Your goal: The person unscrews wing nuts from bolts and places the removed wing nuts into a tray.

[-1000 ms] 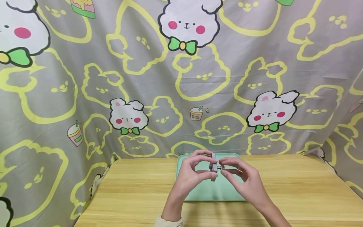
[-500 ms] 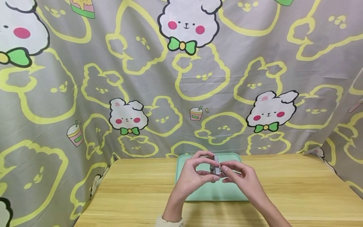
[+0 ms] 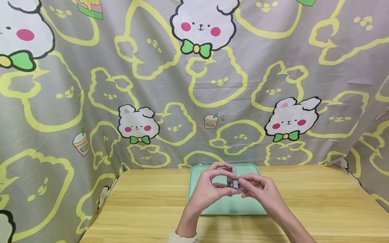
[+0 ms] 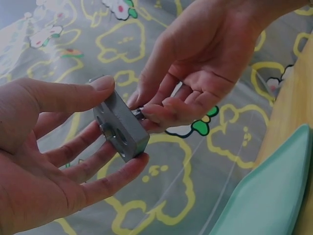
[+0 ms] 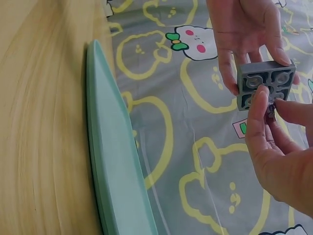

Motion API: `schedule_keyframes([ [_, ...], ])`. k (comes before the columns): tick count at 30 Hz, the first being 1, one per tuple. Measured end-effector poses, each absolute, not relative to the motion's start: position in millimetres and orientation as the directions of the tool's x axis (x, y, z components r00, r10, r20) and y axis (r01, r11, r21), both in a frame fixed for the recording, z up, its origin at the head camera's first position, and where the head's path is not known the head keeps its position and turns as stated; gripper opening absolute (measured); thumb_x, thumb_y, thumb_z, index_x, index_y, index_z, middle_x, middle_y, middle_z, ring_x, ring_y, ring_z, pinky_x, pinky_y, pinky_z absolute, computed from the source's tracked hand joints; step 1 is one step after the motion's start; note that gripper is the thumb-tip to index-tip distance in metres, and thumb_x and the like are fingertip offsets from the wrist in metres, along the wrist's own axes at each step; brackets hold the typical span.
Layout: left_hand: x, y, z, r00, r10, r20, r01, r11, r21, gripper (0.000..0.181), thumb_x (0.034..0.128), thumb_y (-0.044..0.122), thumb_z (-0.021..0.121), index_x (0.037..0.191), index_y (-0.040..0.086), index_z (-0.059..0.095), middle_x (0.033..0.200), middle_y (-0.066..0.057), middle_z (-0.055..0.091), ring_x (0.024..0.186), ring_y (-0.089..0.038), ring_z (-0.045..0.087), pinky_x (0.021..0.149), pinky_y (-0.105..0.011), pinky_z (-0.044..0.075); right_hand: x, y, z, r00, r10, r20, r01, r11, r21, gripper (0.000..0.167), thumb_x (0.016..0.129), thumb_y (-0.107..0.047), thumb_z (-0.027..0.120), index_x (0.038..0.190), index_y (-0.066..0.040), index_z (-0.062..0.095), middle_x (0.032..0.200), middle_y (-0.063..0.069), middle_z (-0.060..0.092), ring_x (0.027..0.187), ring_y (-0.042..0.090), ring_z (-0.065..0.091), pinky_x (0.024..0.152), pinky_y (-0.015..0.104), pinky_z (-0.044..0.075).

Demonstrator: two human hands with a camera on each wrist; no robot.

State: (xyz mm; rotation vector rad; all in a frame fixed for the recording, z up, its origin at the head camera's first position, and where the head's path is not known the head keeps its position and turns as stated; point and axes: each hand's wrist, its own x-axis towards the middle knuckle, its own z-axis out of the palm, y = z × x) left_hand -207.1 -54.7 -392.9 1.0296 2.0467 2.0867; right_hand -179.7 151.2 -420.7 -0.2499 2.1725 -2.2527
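Two-handed work on a grey block (image 4: 126, 123). The thumb and fingertips of the left hand (image 3: 209, 185) grasp the block by its edges. At the block's recessed face, the thumb and fingers of the right hand (image 3: 262, 189) pinch a small metal part (image 4: 139, 114), which the fingertips partly cover. This face has rounded sockets near its corners; the opposite face has holes and a rounded metallic detail, whose link to the pinched part cannot be told. The block is held up, clear of the green tray (image 3: 231, 207) below it. Beneath the tray, the wooden table (image 3: 146, 202) extends to either side of the block; beyond the block hangs a patterned cloth (image 3: 182, 91). Progress, as judged: the block and the metal part are together; the part is not yet let go, and how deeply it sits cannot be told.
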Motion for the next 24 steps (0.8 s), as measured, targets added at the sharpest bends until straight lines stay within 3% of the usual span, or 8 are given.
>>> schedule_keyframes([
  [5,-209,-57,-393,-0.791,0.466,0.398,0.378,-0.140,0.915,0.029,0.0781,-0.009,0.084,0.105,0.001,0.078,0.131,-0.009,0.057,0.118,-0.024,0.060,0.080,-0.043,0.065,-179,153,-422,-0.965,-0.122,0.231,-0.236,0.032,-0.971,0.028,0.100,-0.014,0.069,0.119,0.007,0.068,0.103,0.011,0.075,0.086,0.022,0.073,0.077,0.038,0.064],
  [12,-209,-61,-391,-0.806,0.445,0.390,0.344,-0.185,0.921,0.030,0.0793,-0.009,0.083,0.107,-0.001,0.076,0.132,-0.012,0.057,0.120,-0.025,0.059,0.085,-0.044,0.063,-178,150,-425,-0.880,-0.097,0.465,-0.473,0.087,-0.877,0.018,0.095,0.000,0.071,0.112,0.002,0.072,0.103,0.012,0.074,0.087,0.019,0.073,0.075,0.035,0.065],
  [24,-210,-65,-390,-0.809,0.436,0.395,0.329,-0.221,0.918,0.032,0.0799,-0.006,0.083,0.111,-0.002,0.075,0.134,-0.012,0.058,0.130,-0.026,0.052,0.086,-0.046,0.063,-180,146,-429,-0.707,-0.125,0.696,-0.705,0.045,-0.708,0.028,0.087,0.021,0.068,0.105,0.000,0.074,0.112,0.019,0.070,0.108,0.020,0.068,0.088,0.030,0.061],
])
